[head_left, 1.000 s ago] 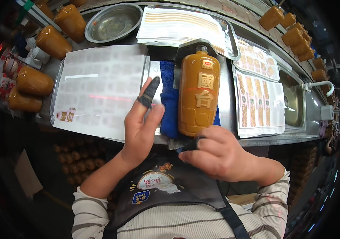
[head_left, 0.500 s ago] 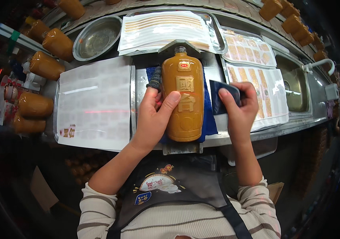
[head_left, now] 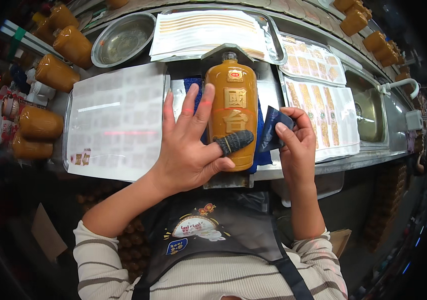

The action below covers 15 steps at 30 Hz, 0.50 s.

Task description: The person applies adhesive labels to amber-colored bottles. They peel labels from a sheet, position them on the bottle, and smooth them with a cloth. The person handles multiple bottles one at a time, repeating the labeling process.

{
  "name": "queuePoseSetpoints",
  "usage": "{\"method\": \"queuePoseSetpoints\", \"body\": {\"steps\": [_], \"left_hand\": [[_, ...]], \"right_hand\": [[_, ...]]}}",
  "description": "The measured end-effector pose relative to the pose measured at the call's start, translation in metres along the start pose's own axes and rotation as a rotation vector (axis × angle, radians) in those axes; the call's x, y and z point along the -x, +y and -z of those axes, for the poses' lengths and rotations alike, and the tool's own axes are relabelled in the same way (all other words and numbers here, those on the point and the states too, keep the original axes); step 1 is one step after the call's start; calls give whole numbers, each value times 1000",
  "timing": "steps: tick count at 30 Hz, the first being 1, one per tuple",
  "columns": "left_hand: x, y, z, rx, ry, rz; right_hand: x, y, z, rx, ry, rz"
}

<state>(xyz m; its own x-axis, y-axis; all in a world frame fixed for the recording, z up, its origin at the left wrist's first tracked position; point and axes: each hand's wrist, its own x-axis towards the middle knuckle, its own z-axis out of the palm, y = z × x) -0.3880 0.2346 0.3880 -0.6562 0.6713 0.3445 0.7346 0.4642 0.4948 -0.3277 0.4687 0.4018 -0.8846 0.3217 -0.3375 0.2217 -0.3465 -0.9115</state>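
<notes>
One bottle lying on bench (head_left: 232,107), five bottles at left (head_left: 41,122), one steel bowl (head_left: 123,40), two hands (head_left: 188,150)

You see the work surface well lit from above, with even, soft light and only weak shadows. The steel bowl (head_left: 123,39) and the sink (head_left: 368,112) give small bright reflections, and the white sheet (head_left: 116,120) looks a little washed out. A thin red line of light crosses your left hand (head_left: 191,145) and the brown bottle (head_left: 233,107). The corners are black, straight edges bend near the rim, and things there are dim and unsharp.
</notes>
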Motion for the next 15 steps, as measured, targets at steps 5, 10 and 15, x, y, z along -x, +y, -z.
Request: {"method": "queuePoseSetpoints", "body": {"steps": [5,10,15], "left_hand": [[-26,-29,-9,-22,75,-29],[-56,-49,-19,-22,137,33],[-54,-55,-25,304,243,184]], "right_hand": [[21,-9,-23,189,-7,148],[-14,0,-26,605,35,499],[-30,-2,0,730,7,821]]}}
